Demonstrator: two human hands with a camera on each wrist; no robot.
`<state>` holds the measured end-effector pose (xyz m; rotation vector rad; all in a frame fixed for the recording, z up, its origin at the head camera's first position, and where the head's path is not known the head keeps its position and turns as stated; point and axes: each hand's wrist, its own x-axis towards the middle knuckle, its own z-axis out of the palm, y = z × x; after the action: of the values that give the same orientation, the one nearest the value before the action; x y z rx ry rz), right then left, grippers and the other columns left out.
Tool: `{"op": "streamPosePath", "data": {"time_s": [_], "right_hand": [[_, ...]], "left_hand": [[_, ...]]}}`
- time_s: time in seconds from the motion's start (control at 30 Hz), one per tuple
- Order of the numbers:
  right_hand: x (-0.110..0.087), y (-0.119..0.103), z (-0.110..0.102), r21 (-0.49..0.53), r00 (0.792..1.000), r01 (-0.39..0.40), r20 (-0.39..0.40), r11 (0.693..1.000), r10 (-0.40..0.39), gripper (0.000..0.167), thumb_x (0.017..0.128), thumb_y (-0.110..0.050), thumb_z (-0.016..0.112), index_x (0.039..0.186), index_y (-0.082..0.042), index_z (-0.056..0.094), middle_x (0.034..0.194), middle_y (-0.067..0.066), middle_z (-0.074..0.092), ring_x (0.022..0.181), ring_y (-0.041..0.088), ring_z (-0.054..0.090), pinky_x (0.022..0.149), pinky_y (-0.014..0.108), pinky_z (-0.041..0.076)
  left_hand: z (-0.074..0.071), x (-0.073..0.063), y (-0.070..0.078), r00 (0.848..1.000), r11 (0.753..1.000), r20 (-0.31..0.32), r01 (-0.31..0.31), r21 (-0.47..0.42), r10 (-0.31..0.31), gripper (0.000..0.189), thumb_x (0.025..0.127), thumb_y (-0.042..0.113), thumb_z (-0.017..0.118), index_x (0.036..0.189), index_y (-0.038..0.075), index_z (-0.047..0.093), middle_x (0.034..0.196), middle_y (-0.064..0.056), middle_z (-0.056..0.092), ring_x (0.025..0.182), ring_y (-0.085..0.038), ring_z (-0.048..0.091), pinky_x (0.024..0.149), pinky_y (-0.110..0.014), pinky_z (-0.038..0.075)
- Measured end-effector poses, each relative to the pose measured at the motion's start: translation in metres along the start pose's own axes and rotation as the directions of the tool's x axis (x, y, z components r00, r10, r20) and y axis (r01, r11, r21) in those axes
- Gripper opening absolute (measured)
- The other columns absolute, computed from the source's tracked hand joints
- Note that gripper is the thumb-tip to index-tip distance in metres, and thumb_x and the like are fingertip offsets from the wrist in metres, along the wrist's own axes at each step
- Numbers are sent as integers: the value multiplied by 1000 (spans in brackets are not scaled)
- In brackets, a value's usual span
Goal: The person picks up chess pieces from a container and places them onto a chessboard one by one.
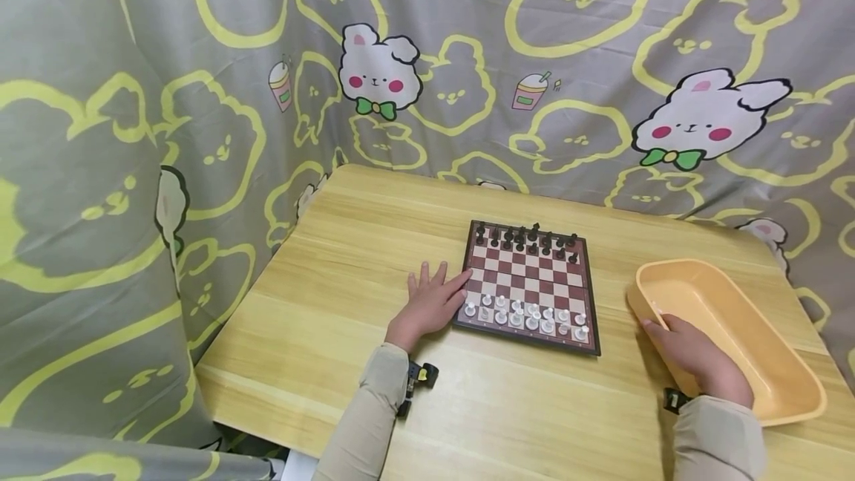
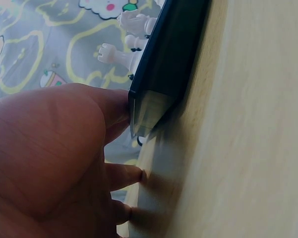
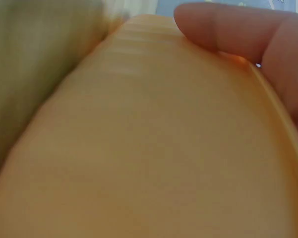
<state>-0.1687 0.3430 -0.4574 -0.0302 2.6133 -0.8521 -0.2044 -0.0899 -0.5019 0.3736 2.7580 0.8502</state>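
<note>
A chessboard (image 1: pixel 544 277) with red-brown and cream squares lies on the table, slightly turned. Black chess pieces (image 1: pixel 533 236) stand in two rows at its far side, white chess pieces (image 1: pixel 516 318) in two rows at the near side. My left hand (image 1: pixel 430 304) touches the board's left edge, fingers spread; in the left wrist view the thumb and index finger meet the dark side (image 2: pixel 176 44) of the board. To the right, my right hand (image 1: pixel 691 353) grips the left rim of a yellow-orange plastic basin (image 1: pixel 755 329), thumb (image 3: pixel 218 25) on its outer wall in the right wrist view.
The wooden table (image 1: pixel 374 228) ends at the left and back against a grey curtain (image 1: pixel 454 73) printed with yellow outlines and rabbits. Wrist straps with small devices (image 1: pixel 417 381) sit on both forearms. The basin stands near the table's right side, apart from the board.
</note>
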Motion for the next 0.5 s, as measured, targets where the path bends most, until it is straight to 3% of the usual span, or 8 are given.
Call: {"op": "streamPosePath", "data": {"time_s": [0.23,0.33,0.4,0.5], "right_hand": [[1,3,4,-2,997,-17,-71,1000,17,64,112,-40,33,141,17,41,128,40,54,109,46,58,84,47,49],[1,5,8,27,990,11,-143,1000,-7,61,111,-34,40,143,17,35,130,45,51,111,52,57,87,51,49],[4,6,11,38,978,67,-198,997,-58,61,110,-26,44,150,16,26,139,50,38,124,62,45,97,64,42],[9,9,14,101,972,147,-201,984,-125,70,107,-12,43,160,11,3,154,52,5,141,70,8,110,79,11]], "left_hand": [[2,2,0,1000,1000,-10,3,2,-3,52,111,44,35,162,34,36,171,-20,13,155,-48,-10,120,-66,-12],[3,2,-1,1000,1000,-11,0,6,0,52,111,43,35,162,34,36,170,-20,13,154,-48,-10,120,-66,-12],[3,2,-1,1000,1000,-14,-2,3,2,52,111,43,35,162,34,36,170,-20,13,154,-49,-9,120,-66,-12],[2,2,-1,1000,1000,-13,-3,1,3,52,112,43,35,162,33,36,170,-20,13,154,-49,-10,120,-66,-12]]}}
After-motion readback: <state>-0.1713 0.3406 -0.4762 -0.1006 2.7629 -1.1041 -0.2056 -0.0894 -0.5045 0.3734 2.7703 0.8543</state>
